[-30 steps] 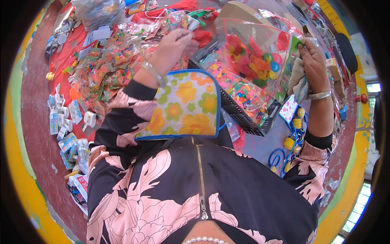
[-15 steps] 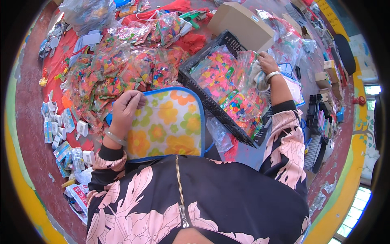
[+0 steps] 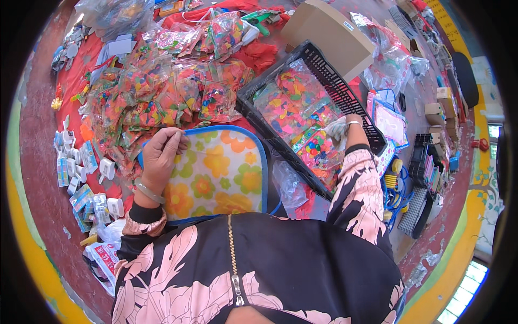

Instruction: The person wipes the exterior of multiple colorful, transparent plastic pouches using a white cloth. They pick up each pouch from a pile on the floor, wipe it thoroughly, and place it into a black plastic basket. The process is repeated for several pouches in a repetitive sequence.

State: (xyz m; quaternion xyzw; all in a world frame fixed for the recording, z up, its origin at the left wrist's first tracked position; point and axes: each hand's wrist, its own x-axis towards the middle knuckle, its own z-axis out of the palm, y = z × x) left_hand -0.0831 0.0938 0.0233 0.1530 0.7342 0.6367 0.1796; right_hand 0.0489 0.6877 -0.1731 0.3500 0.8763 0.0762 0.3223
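My left hand (image 3: 163,150) hovers at the left upper edge of a floral mat with a blue border (image 3: 218,168); its fingers are pressed together, and what they hold, if anything, cannot be made out. My right hand (image 3: 353,121) reaches into a black plastic crate (image 3: 333,75) at the right. A greyish-white cloth (image 3: 336,129) is bunched in its fingers, which are partly hidden. Below it, clear packets of small bright multicoloured pieces (image 3: 291,105) fill the crate's floor.
Many similar packets (image 3: 162,94) heap up on red cloth beyond the mat. A cardboard box (image 3: 327,38) stands behind the crate. White plug-like items (image 3: 107,170) lie at the left; blue cords (image 3: 395,186) and small boxes (image 3: 433,112) are at the right.
My right hand has come down and nearer into the crate; the clear packet it was lifting now lies among the others. My left hand has shifted slightly down.
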